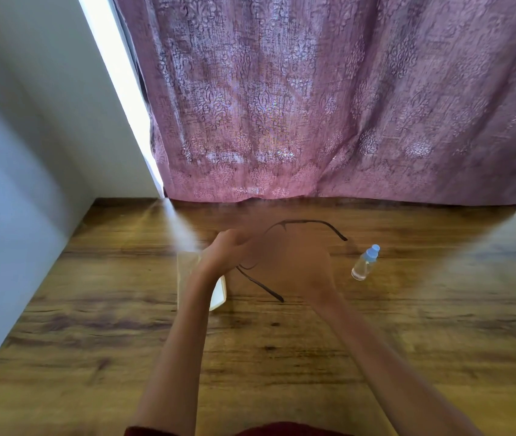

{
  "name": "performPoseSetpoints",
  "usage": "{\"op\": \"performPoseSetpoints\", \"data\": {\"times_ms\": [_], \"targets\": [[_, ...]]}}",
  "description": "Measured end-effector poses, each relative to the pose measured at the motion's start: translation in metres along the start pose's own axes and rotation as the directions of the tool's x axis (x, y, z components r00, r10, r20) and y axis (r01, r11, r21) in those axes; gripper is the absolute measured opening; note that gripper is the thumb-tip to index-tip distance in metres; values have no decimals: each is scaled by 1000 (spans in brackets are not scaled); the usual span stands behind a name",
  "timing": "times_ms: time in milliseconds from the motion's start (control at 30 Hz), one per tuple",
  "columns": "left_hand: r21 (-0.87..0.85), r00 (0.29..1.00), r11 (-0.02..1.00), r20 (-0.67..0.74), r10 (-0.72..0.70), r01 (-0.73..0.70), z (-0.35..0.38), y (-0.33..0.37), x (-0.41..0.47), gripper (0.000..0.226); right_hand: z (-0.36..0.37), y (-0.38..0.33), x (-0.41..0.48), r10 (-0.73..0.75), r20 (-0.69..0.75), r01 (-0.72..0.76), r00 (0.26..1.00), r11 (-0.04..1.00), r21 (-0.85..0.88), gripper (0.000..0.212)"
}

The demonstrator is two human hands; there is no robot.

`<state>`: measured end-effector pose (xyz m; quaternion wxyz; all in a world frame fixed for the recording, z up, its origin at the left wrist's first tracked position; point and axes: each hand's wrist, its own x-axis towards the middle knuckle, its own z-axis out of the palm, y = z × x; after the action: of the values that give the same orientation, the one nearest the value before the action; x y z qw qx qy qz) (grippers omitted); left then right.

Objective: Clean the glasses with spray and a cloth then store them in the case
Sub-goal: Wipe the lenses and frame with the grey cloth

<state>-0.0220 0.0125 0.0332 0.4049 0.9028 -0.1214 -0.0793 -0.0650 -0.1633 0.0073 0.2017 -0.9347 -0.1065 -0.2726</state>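
Note:
Dark thin-framed glasses [313, 222] are held above the wooden table, temples unfolded, one pointing toward me and one to the right. My left hand [228, 250] grips them at the left side of the frame. My right hand [294, 262] is blurred over the lenses, which it hides; whether it holds a cloth I cannot tell. A small clear spray bottle [364, 263] with a blue cap lies on the table just right of my hands. A white case [218, 292] lies under my left wrist, mostly hidden.
The wooden table [407, 341] meets a grey wall on the left. A purple patterned curtain [313, 105] hangs along the table's far edge, with a bright window strip [118, 83] beside it.

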Motion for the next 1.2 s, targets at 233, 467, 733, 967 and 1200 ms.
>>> {"op": "performPoseSetpoints", "data": {"times_ms": [233, 467, 733, 967, 1200], "targets": [[-18, 1000, 1000, 27, 0, 1, 7, 4, 0, 19, -4, -9, 7, -29, -3, 29, 1000, 996, 81, 23], [-118, 1000, 993, -7, 5, -5, 0, 1, -7, 22, -6, -5, 12, 73, -23, -73, 997, 997, -4, 14], [-79, 1000, 997, 10, -3, 3, 3, 4, -6, 23, -5, -13, 3, -17, -18, 19, 1000, 997, 74, 11], [-78, 1000, 997, 6, 15, -14, 1, 5, -8, 22, -8, -8, 17, 30, -21, -29, 999, 999, 40, 9], [-137, 999, 990, -35, 18, -23, 0, 2, -13, 20, -6, -5, 5, 28, -32, -28, 999, 1000, -5, 9]]}}
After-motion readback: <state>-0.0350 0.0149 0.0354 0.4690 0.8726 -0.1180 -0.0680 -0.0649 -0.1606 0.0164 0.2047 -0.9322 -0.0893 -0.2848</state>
